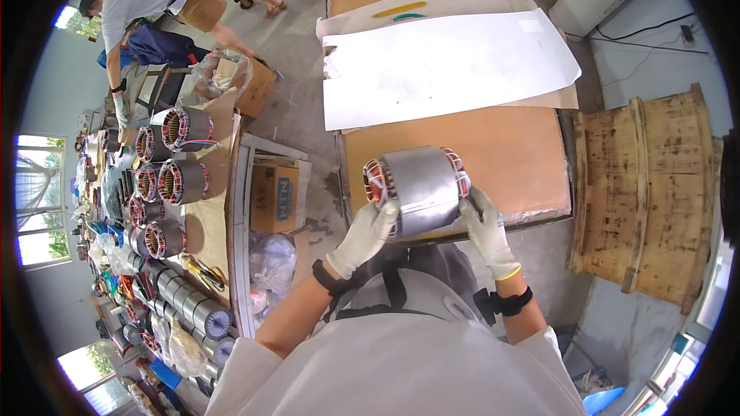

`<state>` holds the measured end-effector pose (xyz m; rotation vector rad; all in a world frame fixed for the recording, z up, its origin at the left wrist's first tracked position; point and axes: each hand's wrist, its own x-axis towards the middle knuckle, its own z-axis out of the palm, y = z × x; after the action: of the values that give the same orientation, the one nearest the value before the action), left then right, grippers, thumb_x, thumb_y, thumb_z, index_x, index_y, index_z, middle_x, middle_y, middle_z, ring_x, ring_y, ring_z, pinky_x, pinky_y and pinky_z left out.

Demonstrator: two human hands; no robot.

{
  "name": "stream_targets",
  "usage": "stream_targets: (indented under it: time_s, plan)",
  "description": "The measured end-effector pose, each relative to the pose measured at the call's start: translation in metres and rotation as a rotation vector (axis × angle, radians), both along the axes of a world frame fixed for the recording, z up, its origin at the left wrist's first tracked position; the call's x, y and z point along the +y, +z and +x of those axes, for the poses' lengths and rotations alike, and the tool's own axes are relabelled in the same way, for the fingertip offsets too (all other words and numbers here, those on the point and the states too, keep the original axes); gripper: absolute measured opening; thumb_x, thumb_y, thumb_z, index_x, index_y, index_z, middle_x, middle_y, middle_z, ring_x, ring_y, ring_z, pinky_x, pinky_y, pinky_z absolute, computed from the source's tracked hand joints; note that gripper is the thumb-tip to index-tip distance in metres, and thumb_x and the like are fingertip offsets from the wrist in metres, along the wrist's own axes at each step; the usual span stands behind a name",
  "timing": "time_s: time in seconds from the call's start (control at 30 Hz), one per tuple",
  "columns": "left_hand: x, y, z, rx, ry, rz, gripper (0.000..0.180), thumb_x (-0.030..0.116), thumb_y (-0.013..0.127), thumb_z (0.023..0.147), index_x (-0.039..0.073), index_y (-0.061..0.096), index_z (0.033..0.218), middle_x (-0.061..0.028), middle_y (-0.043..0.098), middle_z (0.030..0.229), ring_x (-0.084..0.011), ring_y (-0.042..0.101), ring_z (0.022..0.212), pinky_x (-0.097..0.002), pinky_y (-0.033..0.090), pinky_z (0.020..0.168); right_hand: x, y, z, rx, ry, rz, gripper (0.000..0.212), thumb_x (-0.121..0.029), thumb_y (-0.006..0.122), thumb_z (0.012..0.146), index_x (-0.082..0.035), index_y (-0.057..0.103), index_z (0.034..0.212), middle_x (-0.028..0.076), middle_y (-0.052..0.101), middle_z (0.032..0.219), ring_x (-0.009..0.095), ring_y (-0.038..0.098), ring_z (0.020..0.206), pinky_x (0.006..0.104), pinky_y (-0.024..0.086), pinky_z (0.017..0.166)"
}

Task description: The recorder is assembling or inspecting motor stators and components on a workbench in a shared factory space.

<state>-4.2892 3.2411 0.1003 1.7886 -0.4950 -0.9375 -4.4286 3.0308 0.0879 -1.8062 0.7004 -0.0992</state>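
Observation:
A motor stator (420,189), a grey metal cylinder with copper windings laced in white and red at both ends, lies on its side between my hands. My left hand (368,235), in a white glove, grips its left end near the windings. At the right end my gloved right hand (487,233) is closed on the rim. The stator is in front of my body, over the near edge of a table with a brown board top (493,146). Parts of my fingers behind and under the cylinder are hidden.
White sheet (447,69) covers the table's middle, with a yellow strip (399,9) beyond. Several stators (183,182) stand on the left bench (208,223), near pliers (204,273). Another person (154,0) bends there at the far left. A wooden pallet (644,192) leans on the right.

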Motion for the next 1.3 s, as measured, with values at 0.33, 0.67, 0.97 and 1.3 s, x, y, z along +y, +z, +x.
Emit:
stream_targets:
  time_s: [0.33,0.67,0.97,1.3]
  plan:
    - [-0.102,0.022,-0.025,-0.798,-0.472,-0.028,0.039,0.032,0.067,0.084,0.003,0.056,0.107,-0.0158,0.065,0.084,-0.0327,0.066,0.074,-0.0415,0.052,0.066,-0.059,0.008,-0.069,-0.02,-0.42,-0.119,0.039,-0.009,0.056,0.09,0.006,0.053,0.126,0.015,0.063,0.114,0.019,0.059,0.102,0.0293,0.045,0.091]
    - [-0.157,0.019,-0.071,-1.011,-0.637,0.217,0.042,0.041,0.06,0.086,0.0,0.057,0.095,-0.0116,0.064,0.068,-0.029,0.065,0.061,-0.0444,0.051,0.058,-0.075,-0.009,-0.124,0.075,-0.41,-0.253,0.038,-0.012,0.056,0.09,0.005,0.055,0.124,0.012,0.064,0.105,0.017,0.057,0.084,0.0303,0.048,0.079]
    - [-0.053,0.032,0.009,-0.656,0.244,0.073,0.016,0.013,0.054,0.092,0.003,0.066,0.099,-0.0154,0.067,0.09,-0.027,0.064,0.081,-0.0353,0.05,0.073,-0.102,-0.049,-0.15,0.136,-0.35,-0.267,0.024,-0.007,0.054,0.091,0.004,0.062,0.111,0.007,0.063,0.085,0.011,0.055,0.074,0.0255,0.046,0.067]
    - [-0.007,-0.007,-0.025,-0.381,0.256,0.269,0.023,0.013,0.055,0.091,-0.002,0.062,0.108,-0.014,0.067,0.097,-0.0235,0.064,0.087,-0.033,0.049,0.078,-0.134,-0.073,-0.091,0.205,-0.184,-0.554,0.021,-0.01,0.058,0.084,-0.003,0.066,0.103,0.018,0.067,0.095,0.034,0.063,0.089,0.0421,0.049,0.082]
